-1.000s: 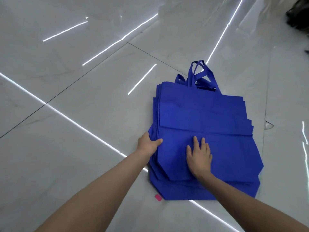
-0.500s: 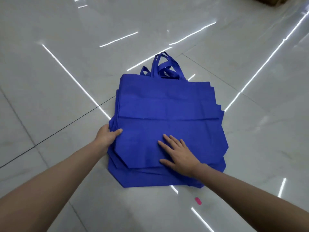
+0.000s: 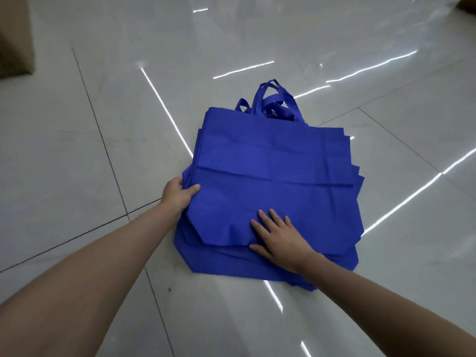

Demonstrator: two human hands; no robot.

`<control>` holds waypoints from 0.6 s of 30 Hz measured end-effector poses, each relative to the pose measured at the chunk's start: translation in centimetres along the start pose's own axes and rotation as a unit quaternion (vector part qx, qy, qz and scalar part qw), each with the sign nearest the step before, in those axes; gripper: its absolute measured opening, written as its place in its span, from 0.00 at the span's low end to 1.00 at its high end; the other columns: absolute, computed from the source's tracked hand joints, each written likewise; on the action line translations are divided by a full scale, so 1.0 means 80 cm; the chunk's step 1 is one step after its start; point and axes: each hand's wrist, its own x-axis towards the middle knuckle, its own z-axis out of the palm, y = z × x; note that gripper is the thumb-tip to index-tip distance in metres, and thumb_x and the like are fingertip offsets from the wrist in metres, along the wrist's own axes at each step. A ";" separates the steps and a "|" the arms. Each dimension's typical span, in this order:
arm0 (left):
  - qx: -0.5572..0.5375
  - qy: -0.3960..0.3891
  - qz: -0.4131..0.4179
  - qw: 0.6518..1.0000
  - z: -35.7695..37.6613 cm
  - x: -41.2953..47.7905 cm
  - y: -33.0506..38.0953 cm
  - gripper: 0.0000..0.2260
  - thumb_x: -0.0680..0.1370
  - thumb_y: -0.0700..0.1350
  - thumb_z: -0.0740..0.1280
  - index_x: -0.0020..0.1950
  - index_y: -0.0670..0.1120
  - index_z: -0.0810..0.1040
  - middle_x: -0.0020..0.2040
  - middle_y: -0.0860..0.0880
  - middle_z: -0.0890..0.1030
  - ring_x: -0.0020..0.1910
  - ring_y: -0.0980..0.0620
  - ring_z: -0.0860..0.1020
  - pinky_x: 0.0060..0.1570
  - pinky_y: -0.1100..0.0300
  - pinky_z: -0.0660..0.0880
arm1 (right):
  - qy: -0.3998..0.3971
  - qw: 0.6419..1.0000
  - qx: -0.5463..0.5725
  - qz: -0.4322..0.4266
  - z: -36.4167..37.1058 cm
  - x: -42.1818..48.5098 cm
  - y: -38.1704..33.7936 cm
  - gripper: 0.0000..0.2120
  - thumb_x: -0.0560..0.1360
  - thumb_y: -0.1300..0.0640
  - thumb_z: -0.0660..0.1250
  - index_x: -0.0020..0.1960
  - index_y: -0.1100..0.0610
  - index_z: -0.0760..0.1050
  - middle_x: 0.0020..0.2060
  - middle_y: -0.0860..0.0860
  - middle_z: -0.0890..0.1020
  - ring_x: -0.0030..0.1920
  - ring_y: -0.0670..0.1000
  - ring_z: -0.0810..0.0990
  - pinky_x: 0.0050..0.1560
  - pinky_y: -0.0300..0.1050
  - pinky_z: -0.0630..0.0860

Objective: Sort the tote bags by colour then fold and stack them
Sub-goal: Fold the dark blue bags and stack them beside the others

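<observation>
My left hand [image 3: 180,195] grips the bags [image 3: 273,163] at nine o'clock. My right hand [image 3: 282,239] lies flat on top. The handles [image 3: 274,99] point to twelve.

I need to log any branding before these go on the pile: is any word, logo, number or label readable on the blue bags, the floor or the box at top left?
No readable text anywhere.
The blue tote bags show plain fabric, with no print or tag in view.
The visible face of the cardboard box is blank.
The floor bears only light streaks.
</observation>
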 end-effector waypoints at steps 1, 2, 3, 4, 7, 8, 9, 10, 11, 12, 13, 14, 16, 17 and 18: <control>0.003 0.000 -0.005 1.000 -0.005 0.004 -0.001 0.13 0.76 0.40 0.68 0.59 0.38 0.74 0.53 0.45 0.77 0.50 0.47 0.76 0.52 0.56 0.73 | 0.011 1.000 -0.006 -0.005 0.005 0.005 -0.003 0.37 0.80 0.38 0.35 0.60 0.56 0.78 0.58 0.58 0.80 0.55 0.63 0.81 0.43 0.60 0.79; 0.001 -0.005 -0.012 1.000 -0.012 0.007 -0.003 0.12 0.76 0.40 0.68 0.59 0.39 0.74 0.53 0.45 0.77 0.51 0.46 0.76 0.52 0.55 0.73 | 0.026 1.000 -0.011 -0.011 0.009 0.007 -0.008 0.36 0.80 0.39 0.36 0.58 0.56 0.79 0.57 0.58 0.81 0.54 0.62 0.81 0.42 0.59 0.80; -0.006 -0.016 -0.024 1.000 -0.017 0.008 -0.007 0.12 0.77 0.41 0.67 0.58 0.40 0.74 0.53 0.45 0.77 0.51 0.46 0.76 0.52 0.55 0.73 | 0.055 0.998 -0.018 -0.013 0.013 0.008 -0.012 0.35 0.80 0.40 0.37 0.57 0.56 0.79 0.56 0.58 0.81 0.53 0.62 0.81 0.42 0.59 0.80; -0.016 -0.033 -0.034 0.999 -0.020 0.006 -0.010 0.11 0.77 0.41 0.67 0.58 0.40 0.73 0.54 0.45 0.77 0.51 0.47 0.77 0.52 0.54 0.73 | 0.075 0.997 -0.023 -0.010 0.011 0.007 -0.016 0.34 0.81 0.41 0.38 0.56 0.56 0.79 0.56 0.58 0.81 0.53 0.63 0.81 0.42 0.59 0.79; -0.027 -0.066 -0.051 0.996 -0.017 -0.005 -0.023 0.15 0.78 0.42 0.65 0.64 0.40 0.70 0.60 0.45 0.76 0.56 0.46 0.76 0.58 0.52 0.73 | 0.117 0.993 -0.033 0.014 0.015 0.001 -0.021 0.27 0.79 0.42 0.46 0.51 0.57 0.79 0.55 0.58 0.82 0.51 0.63 0.82 0.40 0.59 0.79; -0.020 -0.059 -0.048 0.997 -0.013 -0.011 -0.025 0.17 0.79 0.43 0.64 0.66 0.41 0.68 0.62 0.45 0.75 0.58 0.46 0.75 0.60 0.51 0.72 | 0.127 0.991 -0.035 0.020 0.016 -0.002 -0.020 0.26 0.78 0.43 0.48 0.49 0.57 0.79 0.54 0.58 0.82 0.51 0.63 0.82 0.39 0.58 0.80; -0.016 -0.052 -0.038 0.998 -0.008 -0.016 -0.025 0.18 0.79 0.45 0.64 0.67 0.41 0.68 0.63 0.45 0.74 0.59 0.46 0.75 0.61 0.51 0.72 | 0.142 0.989 -0.033 0.020 0.017 -0.005 -0.018 0.25 0.78 0.43 0.48 0.48 0.57 0.79 0.53 0.57 0.82 0.49 0.62 0.82 0.37 0.56 0.80; -0.016 -0.047 -0.027 0.998 -0.002 -0.023 -0.021 0.19 0.79 0.46 0.64 0.68 0.42 0.67 0.63 0.46 0.74 0.59 0.47 0.74 0.61 0.51 0.71 | 0.155 0.988 -0.025 0.017 0.016 -0.008 -0.013 0.25 0.79 0.44 0.47 0.46 0.57 0.78 0.51 0.56 0.83 0.47 0.61 0.83 0.34 0.53 0.79; -0.022 -0.041 -0.024 0.999 0.003 -0.027 -0.018 0.20 0.79 0.48 0.64 0.68 0.42 0.67 0.63 0.47 0.74 0.59 0.47 0.74 0.61 0.53 0.71 | 0.177 0.984 -0.010 0.010 0.014 -0.012 -0.008 0.26 0.80 0.44 0.45 0.44 0.57 0.77 0.47 0.54 0.83 0.43 0.58 0.83 0.28 0.47 0.76; -0.023 -0.033 -0.026 0.999 0.005 -0.034 -0.011 0.19 0.79 0.50 0.63 0.67 0.42 0.67 0.62 0.47 0.74 0.59 0.48 0.74 0.58 0.55 0.72 | 0.196 0.980 0.011 0.006 0.010 -0.017 -0.004 0.26 0.81 0.44 0.44 0.41 0.56 0.75 0.41 0.52 0.82 0.37 0.55 0.82 0.23 0.43 0.70; -0.019 -0.023 -0.029 0.999 0.005 -0.038 -0.007 0.18 0.79 0.52 0.62 0.63 0.43 0.68 0.60 0.46 0.74 0.57 0.48 0.75 0.55 0.57 0.72 | 0.213 0.977 0.029 0.005 0.004 -0.021 0.000 0.26 0.82 0.45 0.43 0.40 0.55 0.74 0.34 0.49 0.80 0.32 0.52 0.80 0.20 0.40 0.63; -0.005 -0.021 -0.033 0.999 0.003 -0.044 -0.005 0.15 0.80 0.53 0.60 0.60 0.43 0.68 0.58 0.46 0.74 0.54 0.49 0.75 0.51 0.59 0.71 | 0.222 0.974 0.042 0.007 -0.001 -0.025 0.004 0.26 0.83 0.45 0.42 0.39 0.55 0.72 0.30 0.47 0.77 0.27 0.50 0.77 0.20 0.39 0.58; 0.010 -0.044 -0.036 0.998 -0.007 -0.058 -0.010 0.15 0.80 0.55 0.59 0.57 0.45 0.68 0.54 0.49 0.76 0.50 0.54 0.75 0.46 0.63 0.70 | 0.241 0.969 0.055 -0.001 -0.008 -0.030 0.007 0.26 0.83 0.44 0.40 0.39 0.54 0.69 0.27 0.47 0.74 0.24 0.50 0.73 0.21 0.40 0.55; -0.001 -0.058 -0.044 0.997 -0.012 -0.062 -0.017 0.18 0.79 0.58 0.58 0.58 0.45 0.71 0.54 0.51 0.76 0.50 0.55 0.75 0.47 0.62 0.68 | 0.254 0.965 0.056 -0.014 -0.010 -0.032 0.006 0.25 0.83 0.45 0.40 0.40 0.54 0.68 0.27 0.47 0.74 0.24 0.50 0.73 0.21 0.40 0.56; -0.014 -0.062 -0.059 0.996 -0.020 -0.068 -0.021 0.19 0.78 0.60 0.57 0.55 0.47 0.74 0.53 0.53 0.77 0.50 0.56 0.75 0.50 0.60 0.67 | 0.264 0.962 0.058 -0.032 -0.012 -0.032 0.003 0.23 0.83 0.45 0.41 0.41 0.54 0.67 0.28 0.48 0.74 0.24 0.50 0.73 0.21 0.40 0.58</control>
